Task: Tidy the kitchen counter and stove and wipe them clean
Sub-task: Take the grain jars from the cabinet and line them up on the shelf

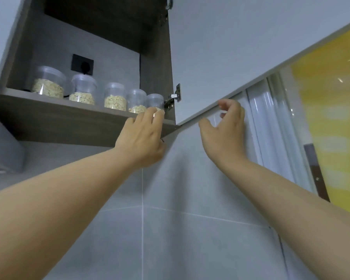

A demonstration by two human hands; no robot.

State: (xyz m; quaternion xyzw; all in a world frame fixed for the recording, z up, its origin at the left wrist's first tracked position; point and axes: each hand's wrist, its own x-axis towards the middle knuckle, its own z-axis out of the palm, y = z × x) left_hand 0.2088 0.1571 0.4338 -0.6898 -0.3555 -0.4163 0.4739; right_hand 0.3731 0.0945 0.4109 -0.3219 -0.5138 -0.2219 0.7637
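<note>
I look up into an open wall cabinet. Several clear lidded jars of oat flakes stand in a row on its shelf. My left hand reaches up to the rightmost jar. Its fingers lie against the jar's lower part and hide the base, while the thumb sits apart at the shelf's front edge. My right hand is at the lower edge of the open white cabinet door. Its fingers curl at that edge with the thumb just beneath it.
A black wall socket with a plug sits on the cabinet's back wall behind the jars. The door hinge is right beside the last jar. Grey wall tiles lie below, and a window frame with a yellow surface is at the right.
</note>
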